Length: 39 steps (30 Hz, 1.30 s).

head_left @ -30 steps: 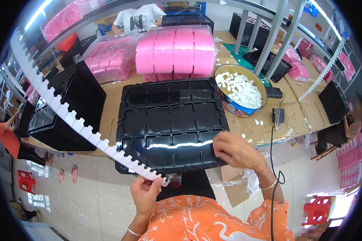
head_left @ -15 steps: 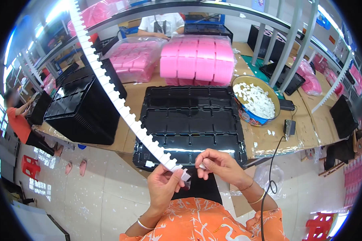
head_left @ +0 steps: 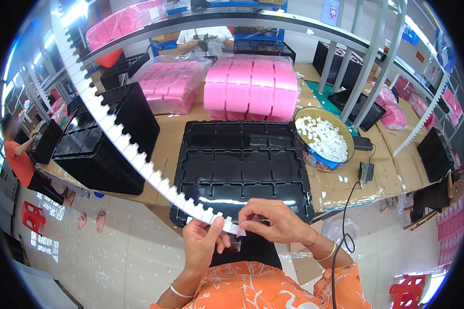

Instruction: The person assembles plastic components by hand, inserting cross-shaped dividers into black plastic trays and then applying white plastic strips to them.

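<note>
Both hands pinch the near end of a long white notched strip (head_left: 139, 159): left hand (head_left: 201, 244) below, right hand (head_left: 273, 221) at the tip. Beyond the grip lies a black compartment tray (head_left: 242, 170). Steady small pinches should suit best.

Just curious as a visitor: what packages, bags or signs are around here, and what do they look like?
Pink stack: wrapped in clear film, behind the black tray.
Pink bag: clear plastic, left of the stack.
Round tin: right of the tray, holds white bits.
Blue sign: small, top, on a post.

Black tray (head_left: 242, 170) open ahead, bowl (head_left: 322, 138) right, black stack (head_left: 105, 139) left, pink stacks (head_left: 252, 87) behind.
</note>
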Available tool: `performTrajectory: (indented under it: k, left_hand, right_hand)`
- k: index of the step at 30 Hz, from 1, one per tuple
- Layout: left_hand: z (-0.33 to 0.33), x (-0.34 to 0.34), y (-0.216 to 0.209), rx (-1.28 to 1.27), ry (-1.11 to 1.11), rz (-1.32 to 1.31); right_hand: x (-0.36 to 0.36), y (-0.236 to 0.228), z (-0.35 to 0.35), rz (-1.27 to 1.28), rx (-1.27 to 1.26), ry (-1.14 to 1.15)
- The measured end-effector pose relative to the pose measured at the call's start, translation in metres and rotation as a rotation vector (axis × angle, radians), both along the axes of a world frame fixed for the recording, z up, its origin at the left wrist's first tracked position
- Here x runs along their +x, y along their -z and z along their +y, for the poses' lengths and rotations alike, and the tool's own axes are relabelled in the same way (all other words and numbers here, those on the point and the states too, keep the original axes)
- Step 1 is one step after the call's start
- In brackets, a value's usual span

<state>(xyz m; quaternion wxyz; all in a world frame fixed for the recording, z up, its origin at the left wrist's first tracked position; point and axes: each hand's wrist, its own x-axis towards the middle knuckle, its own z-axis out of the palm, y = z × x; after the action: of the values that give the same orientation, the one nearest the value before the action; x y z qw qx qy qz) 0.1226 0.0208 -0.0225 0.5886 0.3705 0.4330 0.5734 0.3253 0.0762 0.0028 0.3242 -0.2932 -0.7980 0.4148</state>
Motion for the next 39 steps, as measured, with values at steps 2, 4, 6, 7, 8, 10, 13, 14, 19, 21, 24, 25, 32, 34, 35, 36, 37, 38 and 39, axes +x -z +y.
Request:
performTrajectory:
  k: [2, 4, 6, 7, 8, 10, 13, 14, 19, 21, 24, 25, 32, 34, 35, 36, 37, 38, 39]
  left_hand:
    - [-0.001, -0.005, 0.004, -0.035, -0.061, 0.010]
    - [-0.008, -0.019, 0.014, -0.088, -0.106, 0.092]
    - [-0.024, -0.037, 0.032, -0.090, -0.199, 0.172]
    - [-0.032, -0.048, 0.047, -0.101, -0.241, 0.268]
    - [-0.040, -0.057, 0.060, -0.101, -0.292, 0.355]
    - [-0.049, -0.077, 0.086, -0.095, -0.336, 0.437]
    - [-0.060, -0.113, 0.125, -0.048, -0.458, 0.528]
    - [-0.066, -0.126, 0.138, -0.054, -0.513, 0.563]
    - [-0.069, -0.134, 0.144, -0.103, -0.580, 0.605]
    - [-0.071, -0.134, 0.143, -0.160, -0.529, 0.572]
    - [-0.064, -0.120, 0.111, -0.138, -0.483, 0.374]
    - [-0.060, -0.113, 0.100, -0.142, -0.481, 0.372]
    - [-0.043, -0.080, 0.059, -0.045, -0.362, 0.183]
    - [-0.042, -0.073, 0.054, -0.059, -0.361, 0.124]
    - [-0.040, -0.069, 0.050, -0.072, -0.344, 0.099]
    - [-0.040, -0.066, 0.046, -0.089, -0.321, 0.076]
    - [-0.039, -0.062, 0.043, -0.082, -0.291, 0.067]
    - [-0.036, -0.059, 0.041, -0.096, -0.265, 0.052]
    - [-0.034, -0.055, 0.040, -0.089, -0.264, 0.033]
  right_hand:
    - [0.010, -0.010, 0.018, -0.022, 0.091, 0.020]
    - [0.027, -0.017, 0.050, -0.017, 0.195, 0.183]
    - [0.054, -0.019, 0.092, -0.123, 0.249, 0.356]
    - [0.069, -0.018, 0.112, -0.168, 0.297, 0.402]
    - [0.081, -0.014, 0.134, -0.209, 0.344, 0.441]
    - [0.106, -0.002, 0.172, -0.288, 0.389, 0.436]
    - [0.115, 0.010, 0.207, -0.423, 0.440, 0.418]
    - [0.114, 0.017, 0.216, -0.480, 0.450, 0.419]
    - [0.115, 0.037, 0.235, -0.544, 0.545, 0.474]
    - [0.114, 0.042, 0.237, -0.532, 0.555, 0.471]
    - [0.113, 0.037, 0.236, -0.526, 0.515, 0.447]
    - [0.114, 0.038, 0.237, -0.529, 0.511, 0.447]
    - [0.100, 0.043, 0.204, -0.455, 0.590, 0.450]
    - [0.098, 0.043, 0.199, -0.373, 0.550, 0.412]
    - [0.110, 0.044, 0.199, -0.282, 0.541, 0.552]
    - [0.127, 0.048, 0.197, -0.191, 0.525, 0.694]
    - [0.156, 0.052, 0.201, -0.332, 0.573, 0.766]
    - [0.190, 0.056, 0.206, -0.475, 0.621, 0.843]
    - [0.191, 0.053, 0.204, -0.533, 0.767, 0.842]
